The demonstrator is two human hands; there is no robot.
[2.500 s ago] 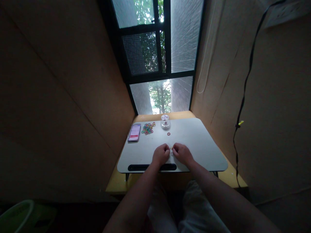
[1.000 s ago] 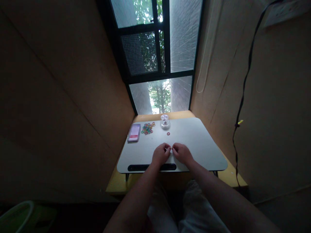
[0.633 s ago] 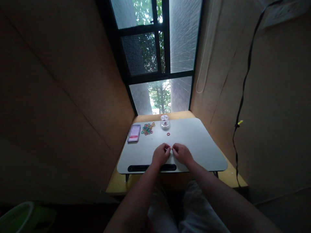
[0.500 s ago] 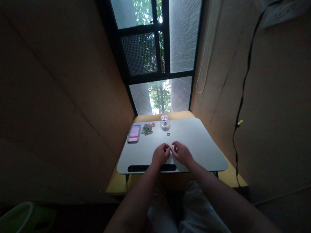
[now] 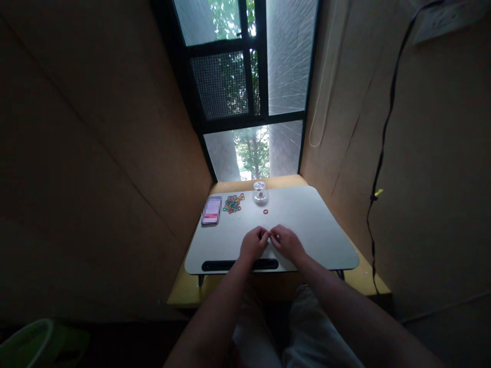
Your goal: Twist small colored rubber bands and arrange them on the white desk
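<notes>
Both the left hand and the right hand are over the near part of the white worktop, their fingers narrowed to a pinch on a tiny orange thing, mostly hidden and too small to name. Ahead lies a reddish ring, just before a clear jar. Coloured rings lie heaped between jar and phone.
</notes>
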